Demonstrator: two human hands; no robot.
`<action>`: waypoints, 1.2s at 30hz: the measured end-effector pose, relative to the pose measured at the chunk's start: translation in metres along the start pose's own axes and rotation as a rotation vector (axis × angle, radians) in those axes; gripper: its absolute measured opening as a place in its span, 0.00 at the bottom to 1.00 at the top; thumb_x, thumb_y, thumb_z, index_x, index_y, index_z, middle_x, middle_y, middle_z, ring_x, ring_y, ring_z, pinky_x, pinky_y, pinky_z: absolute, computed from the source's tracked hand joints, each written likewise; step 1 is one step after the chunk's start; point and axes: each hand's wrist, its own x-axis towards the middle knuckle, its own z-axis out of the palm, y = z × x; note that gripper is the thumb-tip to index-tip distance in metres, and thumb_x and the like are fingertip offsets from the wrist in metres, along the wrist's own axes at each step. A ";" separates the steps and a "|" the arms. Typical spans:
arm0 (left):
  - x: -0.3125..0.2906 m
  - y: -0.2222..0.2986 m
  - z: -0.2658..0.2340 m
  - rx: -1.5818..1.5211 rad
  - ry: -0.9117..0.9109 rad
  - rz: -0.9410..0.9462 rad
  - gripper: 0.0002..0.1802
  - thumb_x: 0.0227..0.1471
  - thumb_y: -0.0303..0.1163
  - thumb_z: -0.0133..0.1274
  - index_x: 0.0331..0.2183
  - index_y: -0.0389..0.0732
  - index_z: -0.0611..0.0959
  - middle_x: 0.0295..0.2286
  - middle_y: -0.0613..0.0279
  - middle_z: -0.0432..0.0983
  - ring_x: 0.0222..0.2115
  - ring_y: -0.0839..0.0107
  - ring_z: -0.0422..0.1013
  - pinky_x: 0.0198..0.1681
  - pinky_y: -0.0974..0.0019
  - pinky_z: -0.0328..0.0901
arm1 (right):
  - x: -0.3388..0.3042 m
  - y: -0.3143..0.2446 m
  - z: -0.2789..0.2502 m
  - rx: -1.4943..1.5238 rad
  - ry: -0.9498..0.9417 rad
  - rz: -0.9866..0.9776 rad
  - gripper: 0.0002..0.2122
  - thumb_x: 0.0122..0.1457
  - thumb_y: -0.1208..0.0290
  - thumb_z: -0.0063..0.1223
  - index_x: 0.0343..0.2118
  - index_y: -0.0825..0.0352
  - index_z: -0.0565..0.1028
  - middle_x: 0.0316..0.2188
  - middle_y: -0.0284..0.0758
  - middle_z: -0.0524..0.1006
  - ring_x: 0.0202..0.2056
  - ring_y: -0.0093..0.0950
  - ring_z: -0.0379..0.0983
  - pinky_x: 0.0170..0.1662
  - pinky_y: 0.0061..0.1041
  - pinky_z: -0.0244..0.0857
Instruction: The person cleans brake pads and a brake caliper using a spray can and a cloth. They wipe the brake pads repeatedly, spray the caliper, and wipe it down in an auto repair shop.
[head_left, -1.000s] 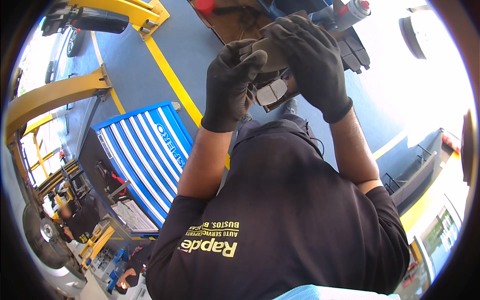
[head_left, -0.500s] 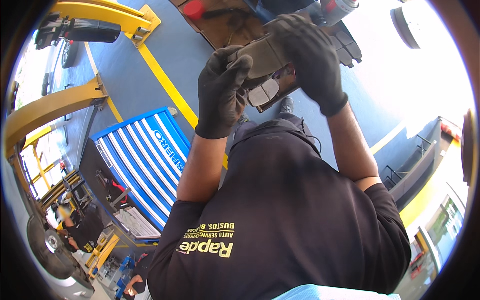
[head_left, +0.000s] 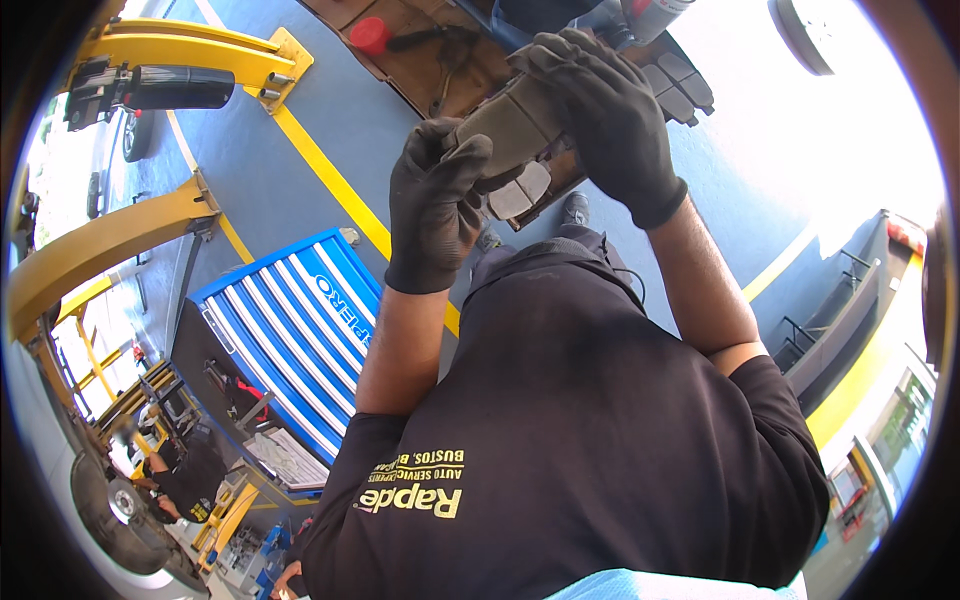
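A grey brake pad [head_left: 510, 130] is held up in front of me, tilted, its broad grooved face showing. My left hand [head_left: 435, 205], in a dark glove, pinches its left end with the thumb over the face. Over the right end lies my gloved right hand [head_left: 620, 125], fingers together and bent across the pad; its thumb is hidden. Just below the held pad sits a second, lighter brake pad [head_left: 522, 190]. More brake pads [head_left: 680, 85] lie beyond my right hand, on the right side of a brown work surface [head_left: 400, 75].
A red cap [head_left: 369, 36] and dark tools [head_left: 450, 55] are on the brown surface, with a spray can [head_left: 655, 15] at its far side. A blue tool cabinet [head_left: 290, 340] stands at my left near yellow lift arms [head_left: 110, 245]. Another person [head_left: 190, 475] works farther left.
My right hand, blurred before, is now sharp and has shifted slightly left and down over the pad. The left hand keeps its pinch. The view has tilted a little.
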 end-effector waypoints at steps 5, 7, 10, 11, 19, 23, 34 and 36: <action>-0.003 -0.003 -0.001 -0.036 -0.025 -0.002 0.09 0.67 0.25 0.56 0.48 0.37 0.77 0.46 0.49 0.81 0.51 0.58 0.81 0.56 0.53 0.80 | -0.022 0.023 0.012 0.090 -0.065 0.145 0.15 0.61 0.76 0.58 0.51 0.67 0.82 0.54 0.40 0.83 0.56 0.41 0.80 0.62 0.36 0.72; -0.006 -0.004 0.003 -0.033 -0.023 0.004 0.10 0.67 0.25 0.56 0.49 0.38 0.76 0.47 0.49 0.80 0.52 0.57 0.80 0.57 0.53 0.80 | -0.049 0.059 0.021 0.231 0.013 0.368 0.13 0.63 0.76 0.57 0.49 0.69 0.83 0.52 0.42 0.84 0.53 0.41 0.82 0.60 0.33 0.73; -0.007 -0.009 0.003 -0.063 -0.051 0.041 0.13 0.67 0.24 0.55 0.51 0.38 0.74 0.50 0.48 0.79 0.55 0.56 0.79 0.58 0.52 0.78 | -0.059 0.063 0.020 0.555 0.206 0.612 0.12 0.68 0.77 0.52 0.50 0.72 0.82 0.52 0.45 0.83 0.51 0.39 0.82 0.57 0.30 0.74; -0.006 -0.012 0.002 -0.074 -0.059 0.050 0.14 0.67 0.24 0.55 0.52 0.38 0.73 0.51 0.48 0.78 0.55 0.56 0.78 0.59 0.51 0.78 | -0.053 0.041 0.016 0.600 0.222 0.651 0.12 0.69 0.78 0.51 0.51 0.73 0.81 0.52 0.45 0.83 0.50 0.38 0.82 0.56 0.30 0.75; -0.002 -0.028 0.004 -0.096 -0.035 -0.024 0.26 0.63 0.21 0.57 0.60 0.36 0.69 0.55 0.48 0.74 0.58 0.55 0.76 0.63 0.49 0.74 | -0.025 0.019 0.015 0.397 0.292 0.373 0.14 0.67 0.73 0.56 0.54 0.67 0.81 0.54 0.43 0.82 0.58 0.38 0.79 0.64 0.37 0.69; -0.003 -0.029 0.010 -0.044 -0.018 -0.023 0.32 0.60 0.20 0.57 0.63 0.33 0.67 0.56 0.48 0.74 0.58 0.56 0.75 0.64 0.50 0.72 | 0.001 -0.007 -0.004 -0.017 0.045 -0.079 0.17 0.61 0.74 0.58 0.53 0.63 0.82 0.55 0.38 0.82 0.61 0.39 0.77 0.67 0.43 0.67; -0.015 -0.029 0.032 -0.078 -0.004 -0.068 0.40 0.53 0.20 0.60 0.66 0.28 0.67 0.54 0.51 0.75 0.55 0.66 0.75 0.59 0.65 0.72 | -0.048 0.023 0.012 0.910 0.314 0.628 0.14 0.74 0.73 0.49 0.56 0.71 0.80 0.52 0.38 0.84 0.51 0.26 0.80 0.56 0.26 0.73; -0.011 -0.033 0.034 -0.102 -0.041 -0.078 0.38 0.54 0.21 0.59 0.65 0.28 0.68 0.53 0.52 0.76 0.53 0.67 0.76 0.56 0.66 0.73 | -0.040 -0.007 0.011 1.015 0.308 0.718 0.14 0.76 0.72 0.48 0.57 0.71 0.80 0.51 0.38 0.84 0.51 0.23 0.79 0.56 0.25 0.72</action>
